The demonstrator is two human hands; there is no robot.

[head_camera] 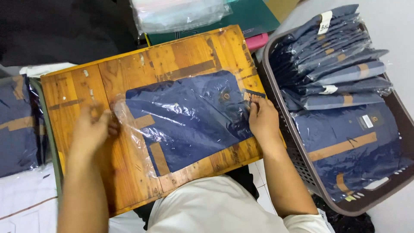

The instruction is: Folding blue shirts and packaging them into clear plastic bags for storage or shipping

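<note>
Head view, blurred left hand [91, 128], bagged shirt [189, 118] glare-veiled

Two bare forearms reach forward from the bottom edge, seen from above. The left hand [91, 127] sits at the left, slightly blurred, back of the hand up, fingers curled inward in a loose pinch. The right hand [263, 121] lies at the right, palm down, fingers together and pointing forward, pressed flat. The hands are well apart, both wrists nearly straight.
</note>
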